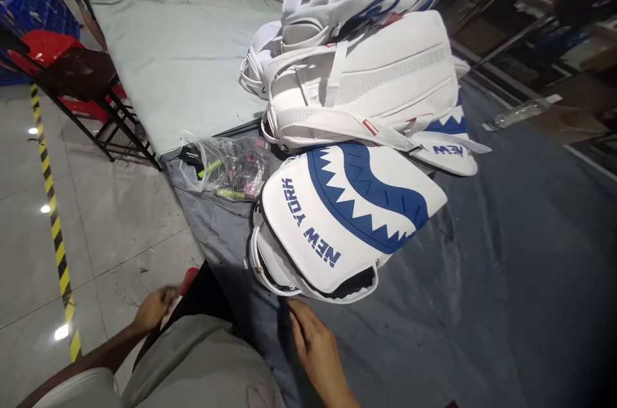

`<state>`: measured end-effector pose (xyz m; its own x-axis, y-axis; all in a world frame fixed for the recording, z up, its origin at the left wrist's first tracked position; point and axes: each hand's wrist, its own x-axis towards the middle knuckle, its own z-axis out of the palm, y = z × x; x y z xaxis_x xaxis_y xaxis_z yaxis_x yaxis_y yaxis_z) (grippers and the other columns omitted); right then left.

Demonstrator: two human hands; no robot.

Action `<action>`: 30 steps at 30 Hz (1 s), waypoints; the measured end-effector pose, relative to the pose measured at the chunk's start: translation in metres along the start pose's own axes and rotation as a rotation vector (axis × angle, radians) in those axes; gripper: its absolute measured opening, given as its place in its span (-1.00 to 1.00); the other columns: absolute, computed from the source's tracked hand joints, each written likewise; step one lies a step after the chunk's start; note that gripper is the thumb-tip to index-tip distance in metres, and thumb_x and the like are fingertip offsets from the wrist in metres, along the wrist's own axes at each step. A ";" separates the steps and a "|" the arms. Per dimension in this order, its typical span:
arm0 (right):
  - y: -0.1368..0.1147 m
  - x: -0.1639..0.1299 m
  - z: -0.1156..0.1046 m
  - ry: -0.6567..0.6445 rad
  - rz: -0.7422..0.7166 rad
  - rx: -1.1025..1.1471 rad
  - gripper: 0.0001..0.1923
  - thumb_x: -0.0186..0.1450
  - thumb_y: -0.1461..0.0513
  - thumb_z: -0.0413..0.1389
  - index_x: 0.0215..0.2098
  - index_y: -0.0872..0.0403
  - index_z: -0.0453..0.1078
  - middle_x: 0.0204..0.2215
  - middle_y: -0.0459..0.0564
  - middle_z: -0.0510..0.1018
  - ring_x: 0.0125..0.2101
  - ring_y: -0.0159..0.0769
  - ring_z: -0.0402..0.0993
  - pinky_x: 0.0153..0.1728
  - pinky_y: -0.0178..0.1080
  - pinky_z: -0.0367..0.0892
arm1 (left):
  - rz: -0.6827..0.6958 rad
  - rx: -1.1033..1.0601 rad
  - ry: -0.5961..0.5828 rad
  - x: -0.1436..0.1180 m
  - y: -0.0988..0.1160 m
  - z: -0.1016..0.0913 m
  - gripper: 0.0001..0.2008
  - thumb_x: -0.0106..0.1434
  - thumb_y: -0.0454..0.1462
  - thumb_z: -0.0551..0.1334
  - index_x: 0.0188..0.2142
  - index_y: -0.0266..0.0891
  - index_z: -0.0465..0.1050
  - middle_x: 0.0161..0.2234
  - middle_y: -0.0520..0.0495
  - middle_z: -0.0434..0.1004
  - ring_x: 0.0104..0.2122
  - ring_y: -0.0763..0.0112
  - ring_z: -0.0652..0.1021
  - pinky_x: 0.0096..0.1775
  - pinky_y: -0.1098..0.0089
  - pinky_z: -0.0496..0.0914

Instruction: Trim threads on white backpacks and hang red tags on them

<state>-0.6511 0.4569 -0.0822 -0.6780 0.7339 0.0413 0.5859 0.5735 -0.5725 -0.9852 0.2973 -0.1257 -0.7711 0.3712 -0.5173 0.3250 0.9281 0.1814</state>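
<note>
A white backpack (308,202) lies on the grey-covered table, with a blue zigzag pattern and the words NEW YORK on its face. Close to its lower edge is my right hand (315,347), fingers loosely stretched toward the bag, thumb a little apart; I see nothing held. Whether the fingertips touch the bag I cannot tell. My left hand (157,308) hangs beside my lap, left of the table, its fingers partly blurred. Just past those fingers shows a red object (189,279); whether the hand touches it is unclear.
More white backpacks (366,83) lie in a row behind. A clear plastic bag (231,167) of small items sits at the table's left edge. A bottle (520,114) lies at the right. A folding chair (87,80) and striped floor tape (53,215) are on the left.
</note>
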 end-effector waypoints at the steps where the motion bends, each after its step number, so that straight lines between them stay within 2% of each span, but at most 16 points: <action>1: 0.002 -0.004 0.008 0.018 0.011 0.002 -0.64 0.44 0.24 -0.08 0.03 0.03 0.51 -0.12 0.06 0.66 -0.16 -0.21 0.65 -0.14 -0.22 0.58 | 0.084 -0.031 0.033 0.019 0.012 -0.009 -0.76 0.39 -0.18 0.19 -0.03 -0.24 0.46 -0.11 -0.03 0.55 -0.18 0.35 0.58 -0.13 0.29 0.51; 3: 0.006 -0.013 0.028 0.060 0.029 -0.015 -0.65 0.44 0.23 -0.08 0.00 0.03 0.52 -0.14 0.05 0.66 -0.19 -0.21 0.65 -0.16 -0.22 0.58 | 0.261 -0.087 0.169 0.062 0.047 -0.033 -0.73 0.46 -0.24 0.04 0.01 -0.24 0.43 -0.08 -0.08 0.56 -0.11 0.39 0.57 -0.05 0.36 0.46; 5: 0.002 -0.021 0.050 0.115 0.039 -0.050 -0.64 0.44 0.23 -0.09 -0.02 0.05 0.52 -0.15 0.06 0.67 -0.18 -0.19 0.65 -0.15 -0.18 0.58 | 0.404 -0.114 0.352 0.108 0.090 -0.062 -0.61 0.48 -0.25 -0.13 0.16 -0.22 0.31 0.12 -0.12 0.45 0.10 0.37 0.46 0.09 0.37 0.36; 7: -0.010 -0.028 0.070 0.178 0.047 -0.074 -0.65 0.44 0.24 -0.09 -0.03 0.07 0.52 -0.15 0.07 0.67 -0.16 -0.17 0.64 -0.11 -0.14 0.57 | 0.522 -0.105 0.449 0.146 0.133 -0.088 -0.58 0.47 -0.25 -0.15 0.21 -0.20 0.27 0.19 -0.14 0.38 0.17 0.34 0.39 0.13 0.36 0.31; 10: -0.037 -0.038 0.090 0.222 0.050 -0.069 -0.66 0.44 0.26 -0.09 -0.01 0.07 0.51 -0.14 0.08 0.66 -0.15 -0.18 0.64 -0.11 -0.16 0.57 | 0.619 -0.023 0.416 0.173 0.180 -0.107 -0.69 0.37 -0.26 0.07 0.05 -0.22 0.43 0.03 -0.19 0.52 0.03 0.23 0.51 0.02 0.33 0.37; 12: -0.051 -0.047 0.095 0.218 0.054 -0.066 -0.65 0.44 0.28 -0.10 -0.01 0.06 0.51 -0.15 0.07 0.66 -0.17 -0.20 0.65 -0.15 -0.20 0.58 | 0.626 0.040 0.385 0.173 0.193 -0.110 -0.74 0.30 -0.28 0.15 -0.06 -0.26 0.49 -0.07 -0.26 0.56 -0.08 0.14 0.55 -0.09 0.29 0.41; 14: -0.059 -0.059 0.097 0.217 0.067 -0.083 -0.64 0.44 0.29 -0.11 -0.03 0.07 0.51 -0.17 0.07 0.67 -0.20 -0.22 0.65 -0.18 -0.22 0.58 | 0.619 0.086 0.403 0.164 0.193 -0.114 -0.73 0.28 -0.29 0.18 -0.06 -0.29 0.50 -0.07 -0.33 0.55 -0.07 0.07 0.54 -0.12 0.25 0.41; 16: -0.059 -0.073 0.095 0.229 0.089 -0.118 -0.64 0.44 0.29 -0.12 -0.05 0.08 0.51 -0.19 0.07 0.67 -0.22 -0.22 0.66 -0.19 -0.22 0.58 | 0.609 0.118 0.462 0.150 0.182 -0.123 -0.69 0.31 -0.29 0.13 0.00 -0.34 0.46 0.02 -0.39 0.50 0.03 -0.01 0.48 -0.07 0.20 0.39; 19: -0.056 -0.092 0.092 0.257 0.115 -0.164 -0.65 0.43 0.30 -0.11 -0.06 0.09 0.51 -0.21 0.08 0.68 -0.25 -0.21 0.66 -0.22 -0.22 0.58 | 0.555 0.177 0.507 0.126 0.152 -0.147 -0.64 0.33 -0.36 0.02 0.04 -0.47 0.43 0.05 -0.51 0.47 0.07 -0.12 0.47 -0.04 0.09 0.39; 22: -0.062 -0.101 0.091 0.280 0.101 -0.183 -0.66 0.43 0.31 -0.10 -0.04 0.06 0.50 -0.22 0.05 0.67 -0.29 -0.22 0.66 -0.27 -0.23 0.58 | 0.538 0.274 0.440 0.088 0.119 -0.168 -0.66 0.30 -0.38 0.03 -0.09 -0.55 0.49 -0.10 -0.57 0.54 -0.05 -0.20 0.55 -0.13 0.06 0.42; 24: -0.076 -0.099 0.091 0.366 0.048 -0.207 -0.66 0.42 0.33 -0.08 0.04 0.06 0.46 -0.20 0.05 0.67 -0.25 -0.22 0.65 -0.24 -0.22 0.57 | 0.620 0.325 0.428 0.049 0.103 -0.168 -0.66 0.33 -0.30 0.04 -0.09 -0.49 0.51 -0.11 -0.53 0.56 -0.08 -0.19 0.57 -0.16 0.08 0.42; 25: -0.086 -0.094 0.091 0.440 0.018 -0.233 -0.63 0.41 0.35 -0.06 0.10 0.06 0.41 -0.14 0.09 0.65 -0.17 -0.20 0.64 -0.18 -0.19 0.57 | 0.704 0.332 0.419 0.025 0.097 -0.161 -0.65 0.34 -0.24 0.05 -0.08 -0.42 0.52 -0.11 -0.47 0.57 -0.08 -0.15 0.57 -0.16 0.11 0.42; 26: -0.097 -0.089 0.089 0.523 -0.011 -0.271 -0.58 0.39 0.36 -0.04 0.18 0.07 0.34 -0.04 0.14 0.61 -0.04 -0.16 0.58 -0.08 -0.12 0.54 | 0.842 0.322 0.375 0.000 0.093 -0.150 -0.64 0.36 -0.19 0.05 -0.07 -0.34 0.52 -0.11 -0.39 0.59 -0.10 -0.08 0.58 -0.16 0.15 0.42; 27: -0.108 -0.082 0.087 0.600 -0.035 -0.318 -0.51 0.38 0.38 -0.03 0.26 0.08 0.25 0.08 0.21 0.53 0.10 -0.10 0.48 0.03 -0.04 0.48 | 1.008 0.293 0.249 -0.026 0.089 -0.136 -0.66 0.35 -0.15 0.07 -0.09 -0.26 0.53 -0.14 -0.29 0.62 -0.13 0.01 0.60 -0.17 0.21 0.42; 29: -0.128 -0.071 0.080 0.677 -0.073 -0.413 -0.39 0.35 0.39 0.00 0.35 0.07 0.11 0.25 0.26 0.34 0.29 0.01 0.23 0.19 0.17 0.28 | 1.393 0.209 -0.227 -0.074 0.083 -0.103 -0.72 0.32 -0.15 0.12 -0.17 -0.20 0.56 -0.20 -0.12 0.64 -0.21 0.22 0.60 -0.20 0.36 0.40; 30: -0.135 -0.067 0.076 0.677 -0.092 -0.442 -0.36 0.34 0.38 0.00 0.37 0.07 0.08 0.26 0.26 0.34 0.30 0.03 0.20 0.22 0.23 0.21 | 1.515 0.164 -0.437 -0.094 0.081 -0.087 -0.74 0.31 -0.16 0.13 -0.22 -0.22 0.56 -0.25 -0.08 0.65 -0.26 0.28 0.59 -0.24 0.41 0.39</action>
<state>-0.7182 0.3023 -0.0699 -0.3998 0.6568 0.6394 0.7578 0.6293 -0.1726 -0.9343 0.3399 0.0108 0.5101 0.8479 -0.1444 0.6896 -0.3028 0.6578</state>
